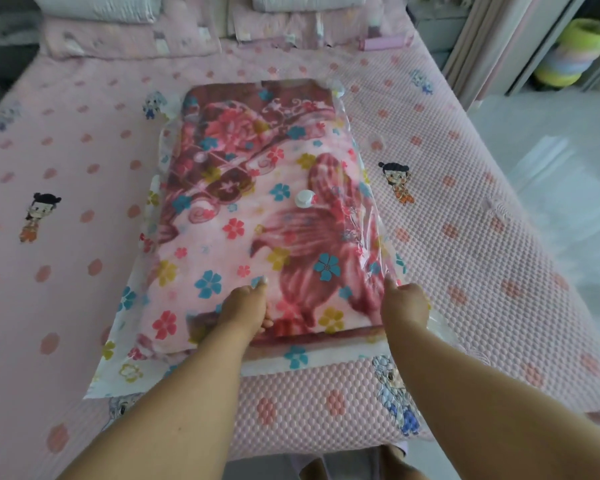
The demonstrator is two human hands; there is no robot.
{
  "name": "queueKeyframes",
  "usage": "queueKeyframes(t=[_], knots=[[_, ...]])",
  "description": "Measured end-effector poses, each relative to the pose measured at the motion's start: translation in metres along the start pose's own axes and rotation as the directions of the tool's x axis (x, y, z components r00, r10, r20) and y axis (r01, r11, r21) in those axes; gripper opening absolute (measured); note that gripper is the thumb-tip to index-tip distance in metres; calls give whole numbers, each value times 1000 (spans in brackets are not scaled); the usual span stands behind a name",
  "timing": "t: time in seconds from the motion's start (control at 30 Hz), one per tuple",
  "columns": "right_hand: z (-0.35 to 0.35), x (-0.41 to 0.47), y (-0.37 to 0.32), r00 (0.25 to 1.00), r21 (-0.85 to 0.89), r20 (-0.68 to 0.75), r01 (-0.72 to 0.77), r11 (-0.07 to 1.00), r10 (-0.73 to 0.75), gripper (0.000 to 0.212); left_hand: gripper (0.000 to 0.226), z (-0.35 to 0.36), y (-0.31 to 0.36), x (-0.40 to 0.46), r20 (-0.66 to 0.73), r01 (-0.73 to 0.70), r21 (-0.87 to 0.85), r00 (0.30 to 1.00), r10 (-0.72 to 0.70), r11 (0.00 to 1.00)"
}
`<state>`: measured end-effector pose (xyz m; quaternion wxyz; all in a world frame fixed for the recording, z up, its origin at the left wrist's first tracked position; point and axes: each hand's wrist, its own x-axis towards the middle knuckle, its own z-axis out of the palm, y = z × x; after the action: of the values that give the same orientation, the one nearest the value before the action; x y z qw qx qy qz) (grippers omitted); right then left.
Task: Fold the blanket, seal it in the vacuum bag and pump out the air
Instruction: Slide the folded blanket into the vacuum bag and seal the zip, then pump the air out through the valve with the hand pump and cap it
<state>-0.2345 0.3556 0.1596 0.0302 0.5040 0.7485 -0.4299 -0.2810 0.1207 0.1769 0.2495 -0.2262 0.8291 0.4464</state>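
Head view: folded blanket [257,188] lies inside clear vacuum bag [125,344].

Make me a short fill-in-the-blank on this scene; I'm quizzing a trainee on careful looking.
1. The folded blanket lies inside a clear ____ bag.
2. The round valve on top of the bag is coloured ____.
3. Both the left hand and the right hand are at the bag's ____ end.
4. The bag rests on a bed whose cover is mainly ____.

Missing words: vacuum; white; near; pink
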Motion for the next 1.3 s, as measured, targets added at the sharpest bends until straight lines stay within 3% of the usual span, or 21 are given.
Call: queueKeyframes(t=[0.1,0.17,0.23,0.43,0.67,0.87,1.03,1.3], knots=[[-10,1,-22,982,-46,62,183,982,-180,43,60,0,31,-2,-44,-191,200,978,203,961],[-21,2,-34,952,-37,98,295,955,-290,46,49,4,54,-6,-1,-306,273,948,318,912],[-40,7,-46,928,-5,93,363,932,-361,53,50,12,75,-11,55,-377,299,924,378,877],[-105,28,-73,852,-47,142,515,856,-505,55,66,60,148,-35,44,-439,343,891,452,830],[-218,94,-93,725,-20,142,683,730,-674,51,72,164,244,-89,-49,-429,491,855,516,758],[-319,164,-90,636,-89,183,770,632,-749,56,73,258,297,-141,-115,-392,417,873,475,821],[-361,217,-86,644,-136,198,765,630,-739,59,75,300,325,-160,-126,-359,484,874,469,798],[-393,282,-79,693,-131,109,721,681,-713,61,76,353,373,-133,-72,-291,626,902,425,724]])
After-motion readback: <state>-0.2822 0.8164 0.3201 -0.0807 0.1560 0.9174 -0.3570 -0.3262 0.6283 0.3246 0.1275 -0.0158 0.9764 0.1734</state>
